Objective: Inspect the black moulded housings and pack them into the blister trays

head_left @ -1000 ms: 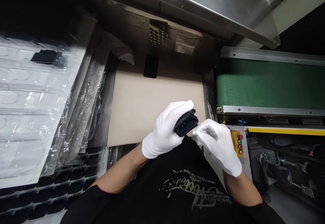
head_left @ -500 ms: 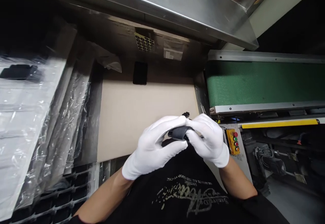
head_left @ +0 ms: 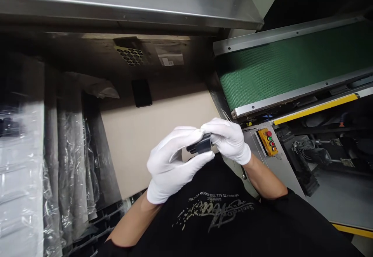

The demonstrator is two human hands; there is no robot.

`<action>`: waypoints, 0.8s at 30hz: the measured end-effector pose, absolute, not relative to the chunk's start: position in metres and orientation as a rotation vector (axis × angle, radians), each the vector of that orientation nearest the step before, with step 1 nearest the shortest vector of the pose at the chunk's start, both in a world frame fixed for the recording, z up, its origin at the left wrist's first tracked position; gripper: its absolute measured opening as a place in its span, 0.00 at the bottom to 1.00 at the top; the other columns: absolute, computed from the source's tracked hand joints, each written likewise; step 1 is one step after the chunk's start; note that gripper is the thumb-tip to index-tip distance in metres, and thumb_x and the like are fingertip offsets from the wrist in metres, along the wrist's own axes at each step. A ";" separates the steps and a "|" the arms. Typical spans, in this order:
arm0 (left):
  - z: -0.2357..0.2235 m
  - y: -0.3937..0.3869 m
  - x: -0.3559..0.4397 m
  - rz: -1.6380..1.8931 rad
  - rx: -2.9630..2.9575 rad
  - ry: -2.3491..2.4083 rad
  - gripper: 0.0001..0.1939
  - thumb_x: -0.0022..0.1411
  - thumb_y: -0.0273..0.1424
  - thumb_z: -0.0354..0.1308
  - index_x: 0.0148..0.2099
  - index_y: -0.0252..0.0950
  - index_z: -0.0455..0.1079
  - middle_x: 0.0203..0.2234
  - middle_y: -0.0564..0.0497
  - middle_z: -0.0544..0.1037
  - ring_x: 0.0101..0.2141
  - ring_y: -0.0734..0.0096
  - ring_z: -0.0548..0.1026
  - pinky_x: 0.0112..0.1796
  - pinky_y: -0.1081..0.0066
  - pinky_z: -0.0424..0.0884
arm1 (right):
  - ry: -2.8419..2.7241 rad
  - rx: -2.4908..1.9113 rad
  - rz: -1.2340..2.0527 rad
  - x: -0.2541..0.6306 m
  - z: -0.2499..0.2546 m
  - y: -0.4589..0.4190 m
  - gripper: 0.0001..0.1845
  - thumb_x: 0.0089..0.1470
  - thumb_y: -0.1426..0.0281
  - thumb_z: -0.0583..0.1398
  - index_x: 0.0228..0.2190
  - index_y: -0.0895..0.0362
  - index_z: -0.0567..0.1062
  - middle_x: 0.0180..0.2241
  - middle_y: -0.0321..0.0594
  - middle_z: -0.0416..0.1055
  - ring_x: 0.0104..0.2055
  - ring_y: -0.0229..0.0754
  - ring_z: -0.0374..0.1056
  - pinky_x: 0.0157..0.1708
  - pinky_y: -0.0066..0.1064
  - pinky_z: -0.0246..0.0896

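Both my hands wear white gloves and meet in front of my chest around a small black plastic part. My left hand pinches the part's near end between thumb and fingers. My right hand closes over its far end from above. Most of the part is hidden under the gloves. Below the hands lies a beige cardboard sheet on the work surface.
A green conveyor belt runs at the right, with a yellow button box beneath its end. A dark phone lies at the cardboard's far edge. Plastic-wrapped trays stack at the left. A steel hood overhangs.
My right hand came onto the black part, which the left hand alone held a second ago, and both now grip it. The view swung right, so the trays slid left.
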State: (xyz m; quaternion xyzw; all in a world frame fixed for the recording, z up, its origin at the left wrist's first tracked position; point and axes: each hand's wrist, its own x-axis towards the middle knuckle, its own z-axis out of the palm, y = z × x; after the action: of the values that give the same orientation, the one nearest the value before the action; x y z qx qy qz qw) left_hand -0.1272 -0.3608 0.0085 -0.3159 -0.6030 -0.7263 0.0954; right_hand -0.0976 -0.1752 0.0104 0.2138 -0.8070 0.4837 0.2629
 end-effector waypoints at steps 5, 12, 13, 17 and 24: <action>0.026 -0.349 -0.127 -2.273 -0.659 -1.900 0.07 0.63 0.23 0.73 0.41 0.40 0.83 0.33 0.52 0.86 0.35 0.69 0.84 0.36 0.70 0.82 | -2.218 0.568 1.131 -0.091 0.008 -0.171 0.12 0.73 0.71 0.61 0.53 0.55 0.82 0.44 0.43 0.85 0.44 0.40 0.82 0.46 0.32 0.81; 0.030 -0.348 -0.124 -2.404 -0.167 -2.091 0.07 0.62 0.33 0.75 0.36 0.35 0.83 0.30 0.51 0.86 0.31 0.68 0.85 0.33 0.73 0.82 | -2.339 0.417 1.186 -0.082 0.006 -0.173 0.11 0.73 0.71 0.61 0.49 0.55 0.84 0.44 0.43 0.86 0.44 0.40 0.84 0.48 0.31 0.81; 0.029 -0.349 -0.123 -2.415 -0.160 -2.097 0.08 0.62 0.34 0.75 0.36 0.35 0.83 0.30 0.50 0.86 0.31 0.68 0.85 0.33 0.73 0.82 | -2.334 0.410 1.216 -0.081 0.006 -0.173 0.11 0.72 0.71 0.61 0.49 0.55 0.84 0.44 0.43 0.86 0.44 0.40 0.83 0.48 0.30 0.80; 0.018 -0.351 -0.124 -2.479 -0.164 -2.100 0.13 0.65 0.41 0.73 0.40 0.35 0.83 0.35 0.47 0.86 0.36 0.65 0.86 0.39 0.70 0.84 | -2.281 0.381 1.279 -0.081 -0.002 -0.178 0.11 0.71 0.72 0.61 0.47 0.56 0.84 0.43 0.42 0.86 0.44 0.39 0.83 0.48 0.29 0.79; -0.023 -0.348 -0.124 -2.624 -0.347 -2.501 0.28 0.70 0.54 0.61 0.54 0.35 0.80 0.54 0.38 0.83 0.53 0.50 0.83 0.51 0.57 0.85 | -2.573 0.023 0.861 -0.062 0.000 -0.155 0.11 0.68 0.70 0.63 0.48 0.57 0.84 0.45 0.49 0.85 0.48 0.44 0.82 0.54 0.37 0.78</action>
State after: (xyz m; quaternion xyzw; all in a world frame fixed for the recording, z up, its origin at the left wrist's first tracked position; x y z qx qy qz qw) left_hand -0.1242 -0.3484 -0.0234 -0.0924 -0.6654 -0.6981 -0.2475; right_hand -0.0616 -0.1554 -0.0005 0.0085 -0.9266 0.3101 0.2126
